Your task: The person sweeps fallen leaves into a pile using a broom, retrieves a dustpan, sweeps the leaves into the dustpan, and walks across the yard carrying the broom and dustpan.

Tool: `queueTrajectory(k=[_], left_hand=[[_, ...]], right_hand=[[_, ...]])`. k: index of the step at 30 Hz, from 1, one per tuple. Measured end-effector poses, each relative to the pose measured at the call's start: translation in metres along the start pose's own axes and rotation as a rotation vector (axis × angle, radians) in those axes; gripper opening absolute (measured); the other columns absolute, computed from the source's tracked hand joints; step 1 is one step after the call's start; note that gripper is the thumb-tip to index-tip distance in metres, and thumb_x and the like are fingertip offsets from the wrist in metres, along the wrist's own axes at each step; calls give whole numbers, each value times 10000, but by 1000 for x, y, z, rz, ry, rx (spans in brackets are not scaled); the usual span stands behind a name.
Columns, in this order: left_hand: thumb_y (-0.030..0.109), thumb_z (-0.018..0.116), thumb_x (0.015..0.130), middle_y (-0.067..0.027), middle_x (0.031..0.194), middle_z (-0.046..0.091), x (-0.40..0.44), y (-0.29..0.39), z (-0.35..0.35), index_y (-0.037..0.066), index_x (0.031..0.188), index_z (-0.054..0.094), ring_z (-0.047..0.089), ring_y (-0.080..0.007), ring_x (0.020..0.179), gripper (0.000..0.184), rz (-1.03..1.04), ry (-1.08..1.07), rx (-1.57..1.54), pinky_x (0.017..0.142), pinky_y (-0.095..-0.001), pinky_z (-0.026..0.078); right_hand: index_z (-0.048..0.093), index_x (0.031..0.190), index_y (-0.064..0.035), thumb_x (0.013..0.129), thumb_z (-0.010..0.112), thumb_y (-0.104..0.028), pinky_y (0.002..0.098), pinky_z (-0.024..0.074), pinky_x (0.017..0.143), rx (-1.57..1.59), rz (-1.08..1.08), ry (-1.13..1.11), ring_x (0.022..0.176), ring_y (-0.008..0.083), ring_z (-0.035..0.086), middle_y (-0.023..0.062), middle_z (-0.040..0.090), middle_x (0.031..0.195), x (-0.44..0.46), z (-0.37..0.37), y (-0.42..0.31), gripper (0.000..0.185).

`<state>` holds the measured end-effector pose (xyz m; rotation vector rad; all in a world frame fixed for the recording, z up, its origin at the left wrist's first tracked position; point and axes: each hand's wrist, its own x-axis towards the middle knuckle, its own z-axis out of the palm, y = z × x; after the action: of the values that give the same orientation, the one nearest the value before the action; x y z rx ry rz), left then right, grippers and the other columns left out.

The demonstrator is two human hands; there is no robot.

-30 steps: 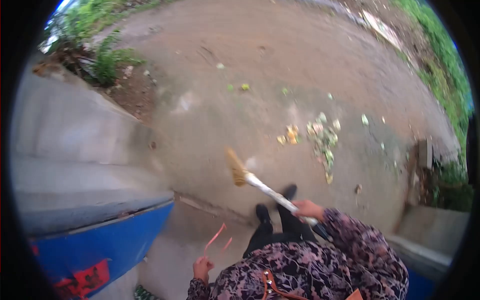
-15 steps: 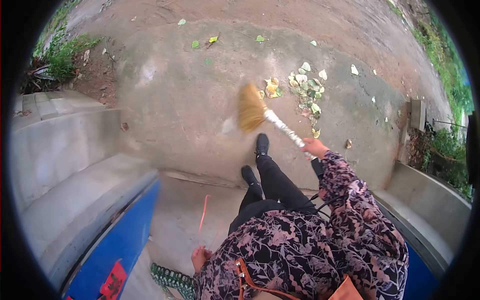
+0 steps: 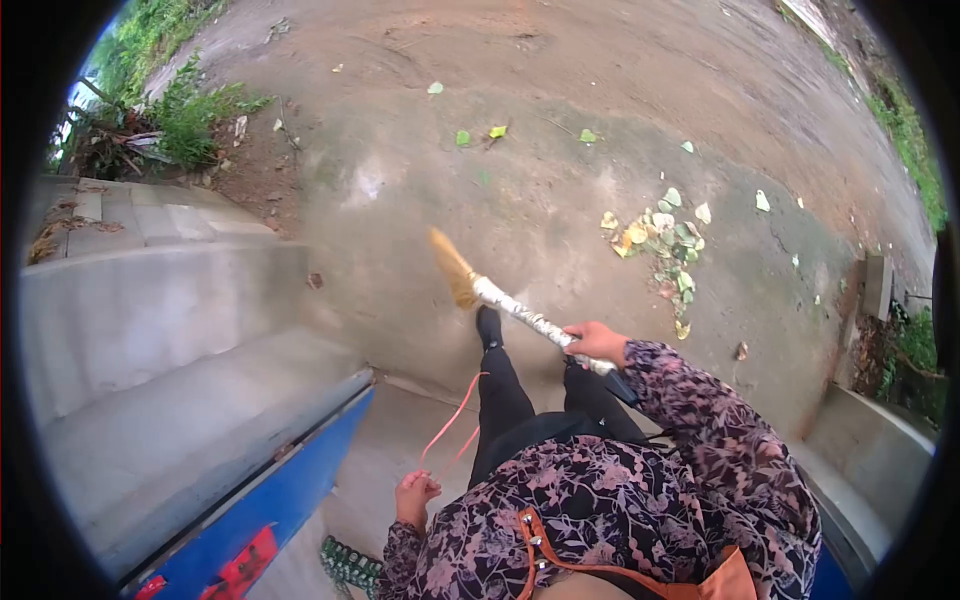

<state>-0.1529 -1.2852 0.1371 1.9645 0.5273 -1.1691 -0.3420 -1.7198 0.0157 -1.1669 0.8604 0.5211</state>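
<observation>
My right hand (image 3: 597,343) is wrapped round the white-bound handle of a broom (image 3: 528,318). The broom's yellow bristle head (image 3: 455,270) is by the toe of my left shoe (image 3: 488,328); I cannot tell whether it touches the concrete. To the right of it lies a loose heap of yellow and pale green leaves (image 3: 662,238). Low at my left side, my left hand (image 3: 416,492) pinches a thin pink strap (image 3: 450,425), which loops up in front of my leg.
A concrete ledge (image 3: 165,340) and a blue panel (image 3: 255,495) with red paper stand at left. Another low wall (image 3: 862,425) is at right. Several single leaves lie farther out on the slab, near the dirt track (image 3: 540,45). Weeds (image 3: 195,125) grow at upper left.
The broom head has swung left and nearer to my feet, away from the leaf heap. My view has turned, and my feet have shifted. Both hands keep their hold.
</observation>
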Motion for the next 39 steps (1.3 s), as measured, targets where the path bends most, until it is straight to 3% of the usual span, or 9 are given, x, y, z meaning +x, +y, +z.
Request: queueTrajectory(k=[5, 7, 10, 16, 20, 27, 29, 34, 39], left_hand=[[82, 520, 823, -93, 668, 566, 57, 68, -49, -41, 938, 537, 586, -190, 607, 169, 50, -28, 28, 566, -286, 518], [93, 527, 820, -91, 672, 566, 69, 84, -71, -31, 923, 550, 586, -189, 607, 163, 53, 31, 22, 570, -291, 518], [100, 532, 813, -91, 679, 567, 84, 114, -100, -31, 912, 558, 587, -191, 609, 166, 29, 54, 20, 571, -291, 519], [103, 543, 811, -91, 675, 565, 129, 142, -125, -39, 903, 562, 581, -185, 583, 170, -16, -3, 34, 560, -288, 523], [94, 540, 805, -94, 667, 567, 156, 144, -124, -55, 890, 560, 584, -185, 586, 172, -85, -73, 52, 555, -287, 525], [93, 532, 805, -93, 662, 577, 156, 159, -133, -44, 879, 576, 585, -181, 578, 162, -28, -97, 192, 554, -296, 523], [109, 558, 774, -93, 877, 598, 150, 153, -157, 96, 1092, 551, 572, -284, 830, 318, 320, -248, 975, 674, -405, 454], [128, 569, 768, -100, 888, 597, 160, 140, -169, 80, 1097, 548, 566, -285, 803, 333, 345, -299, 804, 676, -405, 455], [99, 535, 811, -84, 662, 577, 199, 177, -124, -33, 875, 576, 581, -173, 577, 152, 307, -325, 623, 558, -286, 515]], right_hand=[[555, 1141, -25, 690, 681, -220, 318, 504, 546, -366, -108, 147, 670, 204, 629, 160, 627, 872, 92, -2, -36, 507], [584, 1121, -63, 697, 672, -148, 328, 511, 536, -4, 105, 245, 659, 171, 609, 131, 615, 880, 93, -14, -35, 442], [600, 1002, -27, 742, 612, -102, 303, 504, 455, -50, 83, 421, 539, 158, 572, 71, 576, 686, 88, -35, -25, 271], [587, 997, 15, 782, 587, -95, 286, 497, 444, 311, 119, 586, 531, 134, 547, 52, 559, 679, 52, -2, -117, 242], [570, 1073, 8, 785, 606, -112, 285, 482, 508, 176, -75, 465, 590, 125, 567, 57, 584, 756, 78, 11, -185, 314], [577, 1050, 14, 777, 604, -126, 309, 478, 489, 353, -214, 263, 568, 160, 567, 75, 585, 760, 284, -8, -269, 308], [577, 1032, 26, 773, 606, -123, 319, 477, 479, 396, -226, 290, 557, 177, 571, 85, 584, 757, 319, -26, -266, 300], [529, 1060, 0, 801, 606, -98, 337, 493, 446, 664, -189, 465, 568, 200, 584, 97, 571, 786, 325, -84, -183, 287], [533, 975, -15, 835, 555, -101, 315, 461, 408, 816, -98, 736, 480, 196, 559, 83, 546, 633, 200, -103, -98, 166]])
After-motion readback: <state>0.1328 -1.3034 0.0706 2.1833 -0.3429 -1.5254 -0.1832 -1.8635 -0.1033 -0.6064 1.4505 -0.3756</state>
